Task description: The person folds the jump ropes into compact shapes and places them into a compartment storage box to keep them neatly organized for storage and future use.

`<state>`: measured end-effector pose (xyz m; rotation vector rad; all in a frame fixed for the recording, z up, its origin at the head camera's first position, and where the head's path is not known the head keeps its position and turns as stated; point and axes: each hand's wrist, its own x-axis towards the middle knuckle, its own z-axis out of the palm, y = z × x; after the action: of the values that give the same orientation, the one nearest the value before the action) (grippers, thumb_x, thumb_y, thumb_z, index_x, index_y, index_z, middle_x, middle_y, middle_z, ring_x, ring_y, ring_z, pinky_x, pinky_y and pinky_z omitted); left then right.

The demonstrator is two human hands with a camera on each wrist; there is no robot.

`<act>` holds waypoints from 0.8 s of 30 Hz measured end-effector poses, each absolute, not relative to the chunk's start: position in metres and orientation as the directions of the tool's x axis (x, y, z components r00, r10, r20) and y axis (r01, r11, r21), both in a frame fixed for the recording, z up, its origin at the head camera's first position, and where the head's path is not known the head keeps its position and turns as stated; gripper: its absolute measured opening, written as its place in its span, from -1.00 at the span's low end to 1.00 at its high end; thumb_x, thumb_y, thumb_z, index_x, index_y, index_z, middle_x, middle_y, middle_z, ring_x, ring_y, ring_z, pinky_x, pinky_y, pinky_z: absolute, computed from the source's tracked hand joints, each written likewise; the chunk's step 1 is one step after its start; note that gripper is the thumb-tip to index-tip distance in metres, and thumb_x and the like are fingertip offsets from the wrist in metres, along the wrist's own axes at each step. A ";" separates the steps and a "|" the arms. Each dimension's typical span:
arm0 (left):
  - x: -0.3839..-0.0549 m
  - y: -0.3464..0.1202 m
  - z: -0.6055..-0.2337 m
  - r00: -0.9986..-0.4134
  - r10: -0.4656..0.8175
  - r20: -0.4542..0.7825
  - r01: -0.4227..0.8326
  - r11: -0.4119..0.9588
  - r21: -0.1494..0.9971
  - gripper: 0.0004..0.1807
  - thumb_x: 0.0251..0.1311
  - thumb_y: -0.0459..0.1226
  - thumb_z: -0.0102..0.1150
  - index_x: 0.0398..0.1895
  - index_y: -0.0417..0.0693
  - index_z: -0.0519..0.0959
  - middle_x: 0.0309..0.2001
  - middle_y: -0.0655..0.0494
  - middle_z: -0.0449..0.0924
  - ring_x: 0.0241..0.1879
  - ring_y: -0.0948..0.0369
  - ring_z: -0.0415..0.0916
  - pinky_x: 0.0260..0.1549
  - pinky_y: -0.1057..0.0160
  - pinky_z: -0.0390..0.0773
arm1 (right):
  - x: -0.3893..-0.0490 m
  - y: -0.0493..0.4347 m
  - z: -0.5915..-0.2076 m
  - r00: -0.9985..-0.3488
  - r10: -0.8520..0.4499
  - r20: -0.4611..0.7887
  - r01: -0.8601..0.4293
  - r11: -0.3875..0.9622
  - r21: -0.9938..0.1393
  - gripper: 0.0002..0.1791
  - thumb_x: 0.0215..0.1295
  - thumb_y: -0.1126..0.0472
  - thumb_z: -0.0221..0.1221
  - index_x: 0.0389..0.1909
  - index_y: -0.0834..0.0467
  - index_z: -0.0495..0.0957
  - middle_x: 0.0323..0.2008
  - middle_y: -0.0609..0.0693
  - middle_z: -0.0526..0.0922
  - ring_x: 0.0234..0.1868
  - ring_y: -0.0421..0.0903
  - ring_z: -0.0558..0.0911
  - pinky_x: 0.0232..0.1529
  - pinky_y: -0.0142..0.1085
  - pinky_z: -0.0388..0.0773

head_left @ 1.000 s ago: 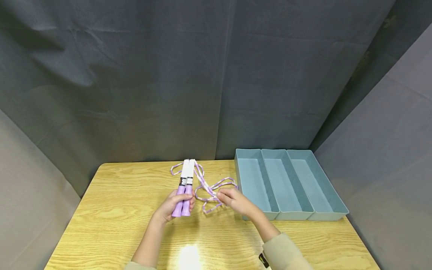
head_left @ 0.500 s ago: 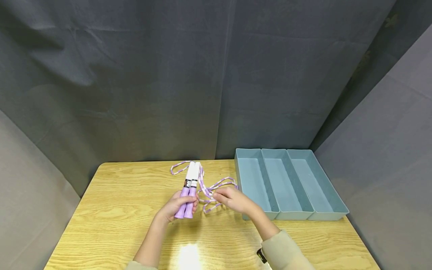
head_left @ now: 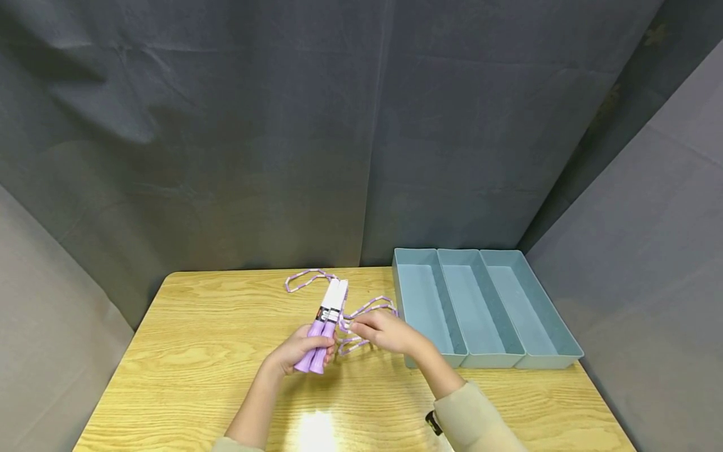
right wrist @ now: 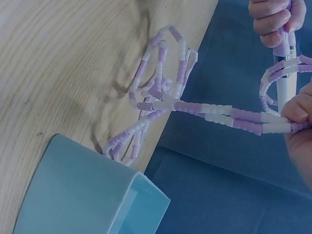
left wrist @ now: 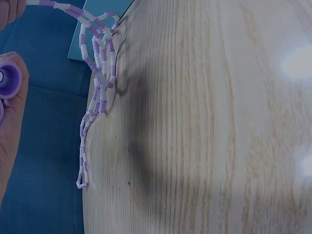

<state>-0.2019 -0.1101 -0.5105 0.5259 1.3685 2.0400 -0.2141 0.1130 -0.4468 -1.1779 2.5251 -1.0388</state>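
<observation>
My left hand grips both handles of a jump rope, side by side with their white ends pointing away and slightly right. In the left wrist view the flared purple end of one handle shows. To the right, my right hand pinches the beaded rope, as the right wrist view shows. Purple and white beads run doubled from those fingers down to a looped heap. One rope loop lies at the table's back edge, left of the handles; more loops lie behind the right hand.
A blue-grey tray with three long compartments stands on the right of the wooden table, close beside the right hand and rope. Dark curtain hangs behind the table, and paler panels flank both sides.
The left hand has shifted a little right and toward the body, its handles tilting rightward. The right hand has moved slightly left with the rope, bringing the hands closer together.
</observation>
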 end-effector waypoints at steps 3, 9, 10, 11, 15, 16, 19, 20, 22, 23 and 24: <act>-0.203 -0.109 -0.514 -0.746 0.664 -0.054 -0.276 -0.235 0.932 -0.90 0.23 -0.51 -0.18 -0.29 -0.23 0.35 -0.55 0.11 0.48 -0.57 0.29 0.45 -0.56 0.39 0.53 | -0.214 0.113 -0.446 -0.672 -0.730 0.127 -0.613 0.452 -0.648 -0.63 0.37 0.16 -0.06 -0.68 0.11 0.35 -0.71 -0.24 0.23 -0.68 -0.36 0.22 -0.63 -0.49 0.22; -0.204 -0.107 -0.518 -0.770 0.631 -0.091 -0.250 -0.169 0.953 -0.89 0.17 -0.35 0.06 -0.33 -0.20 0.36 -0.57 0.09 0.46 -0.62 0.28 0.44 -0.59 0.39 0.52 | -0.214 0.111 -0.444 -0.670 -0.735 0.106 -0.622 0.478 -0.620 -0.69 0.35 0.16 -0.05 -0.62 0.05 0.43 -0.70 -0.25 0.27 -0.66 -0.37 0.26 -0.62 -0.50 0.27; -0.203 -0.106 -0.518 -0.772 0.629 -0.094 -0.243 -0.155 0.957 -0.89 0.17 -0.34 0.07 -0.34 -0.20 0.36 -0.58 0.09 0.46 -0.63 0.28 0.44 -0.61 0.39 0.51 | -0.214 0.111 -0.443 -0.669 -0.735 0.105 -0.626 0.483 -0.612 -0.70 0.35 0.16 -0.05 -0.60 0.05 0.45 -0.70 -0.25 0.28 -0.65 -0.37 0.27 -0.61 -0.50 0.28; -0.203 -0.106 -0.518 -0.773 0.627 -0.100 -0.237 -0.139 0.961 -0.90 0.18 -0.34 0.06 -0.35 -0.19 0.37 -0.58 0.10 0.46 -0.63 0.28 0.44 -0.62 0.39 0.51 | -0.215 0.110 -0.442 -0.668 -0.737 0.104 -0.629 0.485 -0.607 -0.71 0.34 0.16 -0.05 -0.58 0.05 0.47 -0.69 -0.25 0.29 -0.63 -0.37 0.28 -0.60 -0.49 0.29; -0.203 -0.104 -0.518 -0.769 0.623 -0.144 -0.239 -0.070 0.969 -0.93 0.21 -0.33 0.03 -0.38 -0.17 0.40 -0.59 0.11 0.46 -0.65 0.29 0.44 -0.64 0.39 0.50 | -0.215 0.108 -0.441 -0.663 -0.741 0.106 -0.648 0.497 -0.577 -0.71 0.33 0.15 -0.05 -0.58 0.06 0.49 -0.68 -0.26 0.29 -0.63 -0.37 0.27 -0.59 -0.49 0.29; -0.203 -0.104 -0.518 -0.765 0.625 -0.153 -0.240 -0.055 0.969 -0.93 0.22 -0.34 0.02 -0.38 -0.17 0.40 -0.59 0.10 0.46 -0.65 0.29 0.44 -0.65 0.38 0.50 | -0.215 0.108 -0.440 -0.662 -0.742 0.106 -0.651 0.499 -0.572 -0.71 0.33 0.15 -0.05 -0.58 0.05 0.48 -0.68 -0.26 0.29 -0.63 -0.37 0.27 -0.59 -0.49 0.29; -0.203 -0.104 -0.519 -0.757 0.630 -0.172 -0.239 -0.022 0.971 -0.91 0.23 -0.33 0.02 -0.38 -0.18 0.39 -0.60 0.10 0.45 -0.66 0.28 0.43 -0.66 0.38 0.50 | -0.215 0.106 -0.440 -0.660 -0.745 0.099 -0.657 0.508 -0.557 -0.69 0.33 0.15 -0.05 -0.62 0.04 0.46 -0.69 -0.26 0.28 -0.65 -0.37 0.26 -0.61 -0.49 0.27; -0.203 -0.104 -0.519 -0.754 0.633 -0.175 -0.238 -0.015 0.971 -0.90 0.24 -0.33 0.01 -0.38 -0.19 0.39 -0.60 0.10 0.45 -0.66 0.28 0.43 -0.66 0.38 0.49 | -0.216 0.106 -0.440 -0.658 -0.747 0.095 -0.659 0.511 -0.552 -0.69 0.33 0.15 -0.05 -0.63 0.04 0.45 -0.69 -0.26 0.28 -0.65 -0.37 0.26 -0.61 -0.49 0.27; -0.203 -0.104 -0.520 -0.748 0.640 -0.176 -0.234 -0.006 0.972 -0.89 0.24 -0.33 0.01 -0.39 -0.21 0.39 -0.60 0.09 0.45 -0.67 0.28 0.43 -0.68 0.38 0.49 | -0.216 0.104 -0.439 -0.662 -0.745 0.081 -0.653 0.521 -0.549 -0.68 0.32 0.15 -0.05 -0.64 0.03 0.45 -0.70 -0.26 0.29 -0.65 -0.36 0.27 -0.62 -0.48 0.28; -0.203 -0.104 -0.520 -0.745 0.643 -0.177 -0.233 -0.002 0.972 -0.88 0.24 -0.32 0.02 -0.39 -0.21 0.38 -0.61 0.09 0.44 -0.67 0.28 0.42 -0.68 0.38 0.48 | -0.216 0.104 -0.438 -0.666 -0.743 0.069 -0.649 0.530 -0.546 -0.68 0.32 0.15 -0.05 -0.65 0.03 0.45 -0.71 -0.26 0.29 -0.66 -0.36 0.28 -0.62 -0.48 0.28; -0.203 -0.104 -0.520 -0.742 0.647 -0.177 -0.229 0.003 0.973 -0.87 0.23 -0.32 0.03 -0.40 -0.23 0.38 -0.61 0.09 0.44 -0.68 0.29 0.42 -0.69 0.39 0.48 | -0.217 0.103 -0.438 -0.670 -0.740 0.057 -0.642 0.538 -0.546 -0.67 0.32 0.14 -0.06 -0.65 0.03 0.45 -0.71 -0.26 0.29 -0.67 -0.36 0.28 -0.63 -0.48 0.28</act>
<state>-0.2027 -0.1035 -0.5198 0.4341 1.6629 1.8051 -0.2167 0.1029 -0.4379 -1.1773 2.5926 -0.8082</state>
